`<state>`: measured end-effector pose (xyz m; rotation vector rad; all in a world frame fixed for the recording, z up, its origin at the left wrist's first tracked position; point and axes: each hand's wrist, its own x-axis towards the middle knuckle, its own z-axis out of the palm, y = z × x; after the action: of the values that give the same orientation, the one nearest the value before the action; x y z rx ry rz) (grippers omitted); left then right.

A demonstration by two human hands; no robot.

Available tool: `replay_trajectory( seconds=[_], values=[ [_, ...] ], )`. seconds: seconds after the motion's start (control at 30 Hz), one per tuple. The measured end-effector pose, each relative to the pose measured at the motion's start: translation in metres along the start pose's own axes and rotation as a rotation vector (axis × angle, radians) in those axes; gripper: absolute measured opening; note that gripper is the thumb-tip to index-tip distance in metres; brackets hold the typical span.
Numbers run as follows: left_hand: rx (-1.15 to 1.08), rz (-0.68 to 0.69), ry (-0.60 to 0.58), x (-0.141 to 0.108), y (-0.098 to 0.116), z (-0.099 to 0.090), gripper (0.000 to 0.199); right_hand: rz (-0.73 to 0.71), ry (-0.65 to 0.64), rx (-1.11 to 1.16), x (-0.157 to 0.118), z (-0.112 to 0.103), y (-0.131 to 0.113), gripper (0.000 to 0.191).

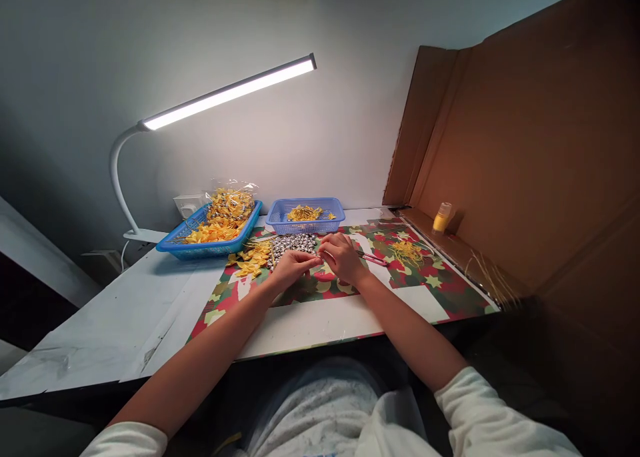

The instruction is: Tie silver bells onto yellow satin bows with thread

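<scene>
My left hand [295, 267] and my right hand [342, 255] meet fingertip to fingertip above the patterned mat [325, 287]. Both are pinched on something too small to make out. Just behind my left hand lies a pile of silver bells [294, 243], with yellow ribbon bows [252, 258] to its left. To the right of my right hand is a pink cutter-like tool [375, 260]. Beyond it sits a loose bundle of thin yellow ties [407, 252].
A blue tray [200, 247] heaped with yellow bows stands back left; a lilac basket [305, 226] with yellow pieces is behind the bells. A lit lamp [230, 93] arches overhead. At right are a cardboard wall [520, 137] and a small yellow bottle [441, 218].
</scene>
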<state>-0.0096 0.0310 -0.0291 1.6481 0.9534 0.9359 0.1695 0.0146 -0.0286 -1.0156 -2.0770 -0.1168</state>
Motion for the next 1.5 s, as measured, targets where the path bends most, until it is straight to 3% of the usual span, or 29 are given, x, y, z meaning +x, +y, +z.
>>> replay_trajectory(
  seconds=[0.17,0.3,0.43,0.57,0.73,0.93,1.3,1.5],
  values=[
    [-0.009,0.019,-0.084,0.0,-0.001,-0.001,0.028,0.066,-0.021,0.18,0.002,0.002,-0.002,0.014],
    [-0.167,0.001,-0.049,0.003,-0.006,-0.002,0.02,0.198,0.024,0.401,0.004,0.003,-0.002,0.011],
    [-0.278,-0.006,-0.008,0.005,-0.009,-0.003,0.012,0.272,-0.103,0.574,0.004,0.004,0.001,0.014],
    [-0.255,0.014,0.0,0.004,-0.007,-0.002,0.012,0.267,-0.162,0.637,0.003,0.007,0.002,0.019],
    [-0.153,0.019,0.017,0.002,-0.002,0.0,0.015,0.214,-0.174,0.588,0.002,0.01,0.002,0.018],
    [-0.132,0.087,0.068,0.005,-0.006,0.001,0.013,0.194,-0.058,0.451,0.004,0.007,-0.007,0.015],
    [0.185,0.356,0.123,0.002,-0.004,0.002,0.02,0.158,0.028,0.15,0.0,0.005,-0.018,0.011],
    [0.083,0.243,0.037,0.004,-0.006,0.001,0.016,0.193,-0.032,0.203,0.001,0.005,-0.018,0.01]
  ],
)
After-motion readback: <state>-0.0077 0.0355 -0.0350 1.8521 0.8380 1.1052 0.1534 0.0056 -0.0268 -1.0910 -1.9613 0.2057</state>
